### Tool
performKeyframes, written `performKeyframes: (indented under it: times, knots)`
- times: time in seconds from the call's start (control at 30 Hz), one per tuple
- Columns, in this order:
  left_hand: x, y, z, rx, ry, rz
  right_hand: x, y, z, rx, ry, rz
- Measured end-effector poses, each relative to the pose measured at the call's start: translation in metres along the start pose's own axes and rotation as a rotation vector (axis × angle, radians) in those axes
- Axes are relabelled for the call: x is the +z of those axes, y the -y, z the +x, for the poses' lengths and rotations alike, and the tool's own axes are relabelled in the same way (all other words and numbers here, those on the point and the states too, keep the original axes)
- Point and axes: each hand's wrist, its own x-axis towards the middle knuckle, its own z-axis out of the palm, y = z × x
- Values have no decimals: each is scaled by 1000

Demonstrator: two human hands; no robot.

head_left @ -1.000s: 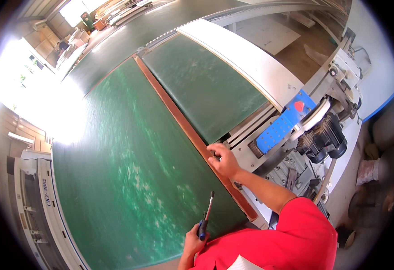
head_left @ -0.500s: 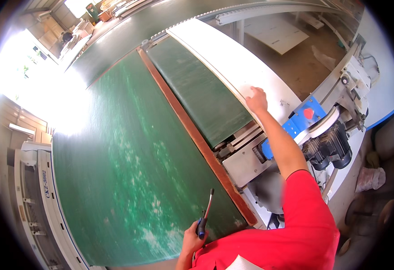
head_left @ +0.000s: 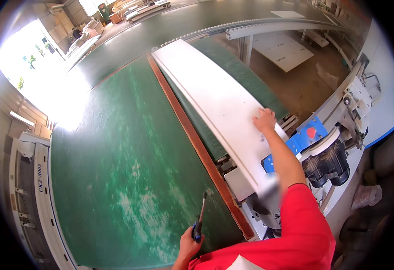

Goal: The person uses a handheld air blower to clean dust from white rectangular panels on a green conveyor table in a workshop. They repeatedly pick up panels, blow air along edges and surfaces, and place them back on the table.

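The white board (head_left: 215, 94) lies directly under the fingers of the right hand (head_left: 265, 120), which touch its top face close to the right edge, toward the near end. These fingers are bent and partly spread; whether their tips hook over the edge, I cannot tell. The left hand (head_left: 190, 243), well apart from the board, is closed around the handle of a screwdriver (head_left: 198, 230), its shaft pointing up and away from the person.

The board slants over a green belt (head_left: 251, 81), to the right of a long brown strip (head_left: 185, 126). Left of that strip spreads a wide green table (head_left: 111, 180) with pale scuffs. By the right forearm sit a blue guard (head_left: 302, 137) and a black motor (head_left: 327, 164). The board's near end is blurred. Farther off are a bright opening (head_left: 32, 67), a low cart (head_left: 147, 11) and a pale sheet (head_left: 282, 53).
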Motion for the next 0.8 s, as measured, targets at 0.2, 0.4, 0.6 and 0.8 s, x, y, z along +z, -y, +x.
performKeyframes:
  times: [0.2,0.4,0.6,0.8]
  knots:
    - [0,7,15,56,14,-43,10,46,-64,-157,119,56]
    - [-5,47,20,173,-201,-40,28,123,-175,-308,93,122]
    - [-57,99,10,146,-275,-149,52,198,-247,-286,202,277]
    - [-155,202,-35,-9,-484,-83,76,269,-378,-306,344,392]
